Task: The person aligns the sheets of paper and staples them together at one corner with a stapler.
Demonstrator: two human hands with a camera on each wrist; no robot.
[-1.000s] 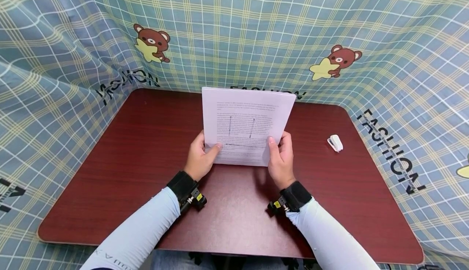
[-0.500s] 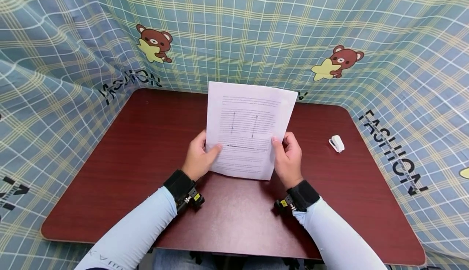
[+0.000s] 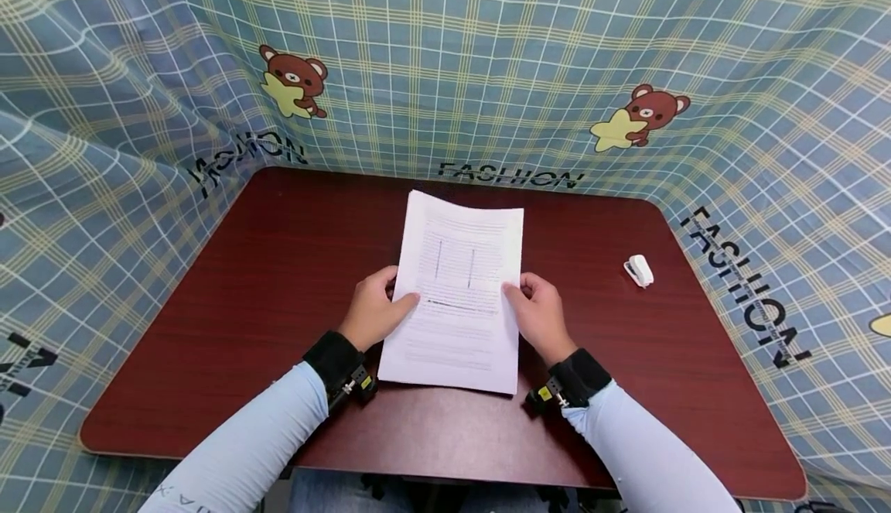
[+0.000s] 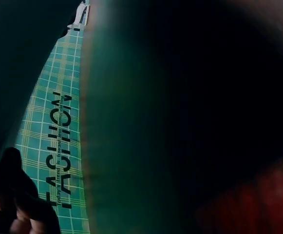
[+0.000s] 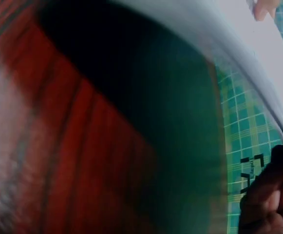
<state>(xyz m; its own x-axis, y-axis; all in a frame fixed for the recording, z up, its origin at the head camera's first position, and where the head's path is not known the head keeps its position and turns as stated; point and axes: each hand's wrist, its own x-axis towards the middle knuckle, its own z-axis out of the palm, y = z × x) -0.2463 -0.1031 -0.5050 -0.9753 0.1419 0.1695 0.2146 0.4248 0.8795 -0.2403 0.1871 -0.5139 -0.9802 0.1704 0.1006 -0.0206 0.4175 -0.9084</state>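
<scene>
A stack of printed paper sheets (image 3: 455,343) with dark pen lines is held up over the middle of the table, slightly bowed. My left hand (image 3: 376,308) grips its left edge, thumb on the front and fingers curled behind. On the opposite edge, my right hand (image 3: 539,313) pinches the sheets the same way. The right wrist view shows the stack (image 5: 277,63) from the side and below, with the curled fingers (image 5: 273,195) at its edge. Most of the left wrist view is dark and blurred, with the left hand's fingers (image 4: 22,209) at the lower left.
A small white stapler (image 3: 638,271) lies on the right part of the dark red table (image 3: 278,265). Blue checked cloth (image 3: 445,72) with bear prints hangs around the table's back and sides.
The paper stack has come lower and nearer to me, tilting flatter, and now shows more of its lower page. My hands have moved slightly down with it. The stapler stays in place.
</scene>
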